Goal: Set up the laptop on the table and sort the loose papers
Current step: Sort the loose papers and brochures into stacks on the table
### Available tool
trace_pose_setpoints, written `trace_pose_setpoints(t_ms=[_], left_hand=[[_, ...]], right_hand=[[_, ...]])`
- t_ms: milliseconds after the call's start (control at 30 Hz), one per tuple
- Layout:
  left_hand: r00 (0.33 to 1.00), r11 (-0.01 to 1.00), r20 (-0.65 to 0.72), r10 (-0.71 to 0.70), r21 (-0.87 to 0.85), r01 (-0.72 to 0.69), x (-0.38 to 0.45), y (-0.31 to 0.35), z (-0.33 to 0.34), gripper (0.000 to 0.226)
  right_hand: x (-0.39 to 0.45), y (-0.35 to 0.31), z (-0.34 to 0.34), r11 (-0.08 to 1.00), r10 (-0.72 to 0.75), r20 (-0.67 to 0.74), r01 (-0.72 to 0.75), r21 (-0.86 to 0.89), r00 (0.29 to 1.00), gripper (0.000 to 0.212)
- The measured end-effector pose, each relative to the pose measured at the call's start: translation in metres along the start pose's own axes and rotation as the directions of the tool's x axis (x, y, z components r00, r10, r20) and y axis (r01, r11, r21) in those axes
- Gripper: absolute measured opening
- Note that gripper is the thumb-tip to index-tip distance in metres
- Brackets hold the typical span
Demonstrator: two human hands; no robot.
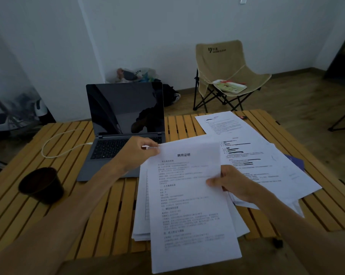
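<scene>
We are pinching the top sheet [189, 205] at both edges, left hand [137, 152] at eleven o'clock, right hand [234, 183] at three, its long axis running twelve to six.

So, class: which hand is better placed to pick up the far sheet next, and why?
The right hand: the far sheet lies on its side of the table, while the laptop stands beyond the left hand.

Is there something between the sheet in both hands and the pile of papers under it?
Nothing visible. The left hand pinches the top sheet at its upper left corner and the right hand grips its right edge. It lies directly over the stacked papers.
</scene>
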State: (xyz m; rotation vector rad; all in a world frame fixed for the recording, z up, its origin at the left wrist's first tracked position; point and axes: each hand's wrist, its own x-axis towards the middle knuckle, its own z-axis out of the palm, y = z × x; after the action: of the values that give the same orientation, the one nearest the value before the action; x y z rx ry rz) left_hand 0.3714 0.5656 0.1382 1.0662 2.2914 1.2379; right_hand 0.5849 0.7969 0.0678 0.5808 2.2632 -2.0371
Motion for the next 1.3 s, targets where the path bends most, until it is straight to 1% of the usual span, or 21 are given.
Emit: trace_pose_setpoints(t_ms=[167,300,467,567,667,733,800,867,933,967,1000,1033,1067,1100,1133,1167,1200,1267,1300], left_hand=[[0.997,0.981,0.019,-0.074,-0.177,0.076,-0.003,-0.002,0.004,0.027],[0.996,0.974,0.021,-0.090,-0.209,0.092,-0.004,-0.003,0.005,0.029],[0.996,0.986,-0.006,-0.091,-0.141,0.089,-0.002,-0.009,0.005,0.027],[0.994,0.990,-0.037,-0.104,-0.095,0.100,0.001,-0.014,0.004,0.027],[0.990,0.994,-0.095,-0.105,-0.029,0.103,0.004,-0.024,-0.003,0.030],[0.989,0.993,-0.090,-0.116,-0.006,0.116,0.004,-0.029,-0.007,0.029],[0.988,0.992,-0.091,-0.124,0.006,0.126,0.003,-0.032,-0.008,0.026],[0.987,0.991,-0.087,-0.135,0.005,0.136,0.002,-0.034,-0.009,0.025],[0.986,0.989,-0.077,-0.149,-0.016,0.148,0.001,-0.036,-0.009,0.028],[0.982,0.984,-0.086,-0.171,-0.065,0.165,0.001,-0.036,-0.006,0.028],[0.971,0.965,-0.107,-0.216,-0.173,0.196,0.002,-0.035,-0.001,0.029],[0.949,0.913,-0.126,-0.290,-0.334,0.234,0.003,-0.033,0.006,0.031],[0.919,0.822,-0.134,-0.371,-0.507,0.258,0.002,-0.032,0.016,0.033],[0.888,0.721,-0.130,-0.441,-0.641,0.264,0.000,-0.032,0.026,0.033],[0.865,0.640,-0.121,-0.487,-0.723,0.259,-0.001,-0.034,0.038,0.031],[0.849,0.604,-0.114,-0.516,-0.751,0.266,-0.003,-0.039,0.049,0.029],[0.835,0.610,-0.120,-0.537,-0.739,0.286,-0.005,-0.043,0.059,0.023],[0.811,0.657,-0.136,-0.569,-0.669,0.348,-0.009,-0.049,0.069,0.014],[0.812,0.677,-0.140,-0.566,-0.642,0.361,-0.009,-0.051,0.069,0.014]], right_hand=[[-0.005,0.006,0.005,0.999,-0.014,-0.049,0.011,-0.051,0.999,0.023],[-0.004,0.007,0.004,0.991,0.001,-0.076,-0.011,-0.132,0.997,0.021],[-0.004,0.009,0.006,0.990,0.026,-0.102,-0.040,-0.138,0.994,0.018],[-0.006,0.011,0.007,0.990,0.035,-0.089,-0.046,-0.135,0.995,0.018],[-0.010,0.015,0.005,0.983,0.059,-0.070,-0.070,-0.170,0.996,0.020],[-0.014,0.016,0.000,0.981,0.076,-0.075,-0.088,-0.175,0.994,0.024],[-0.019,0.016,-0.007,0.989,0.098,-0.088,-0.107,-0.106,0.991,0.025],[-0.023,0.014,-0.016,0.995,0.104,-0.129,-0.102,0.020,0.986,0.024],[-0.020,0.013,-0.023,0.994,0.084,-0.227,-0.067,0.081,0.970,0.024],[-0.016,0.014,-0.025,0.995,0.081,-0.286,-0.059,0.085,0.955,0.024],[-0.012,0.015,-0.026,0.995,0.079,-0.328,-0.053,0.089,0.941,0.024],[-0.008,0.016,-0.024,0.994,0.082,-0.353,-0.051,0.098,0.932,0.025],[-0.004,0.017,-0.022,0.994,0.085,-0.366,-0.051,0.100,0.927,0.026],[-0.001,0.018,-0.019,0.995,0.079,-0.374,-0.048,0.092,0.924,0.026],[-0.001,0.019,-0.017,0.996,0.066,-0.378,-0.041,0.075,0.923,0.027],[-0.002,0.019,-0.016,0.998,0.054,-0.377,-0.032,0.062,0.925,0.028],[-0.004,0.019,-0.015,0.998,0.047,-0.371,-0.025,0.064,0.928,0.030],[-0.008,0.020,-0.017,0.995,0.043,-0.343,-0.009,0.102,0.938,0.031],[-0.010,0.021,-0.018,0.992,0.043,-0.325,0.000,0.129,0.945,0.032]])
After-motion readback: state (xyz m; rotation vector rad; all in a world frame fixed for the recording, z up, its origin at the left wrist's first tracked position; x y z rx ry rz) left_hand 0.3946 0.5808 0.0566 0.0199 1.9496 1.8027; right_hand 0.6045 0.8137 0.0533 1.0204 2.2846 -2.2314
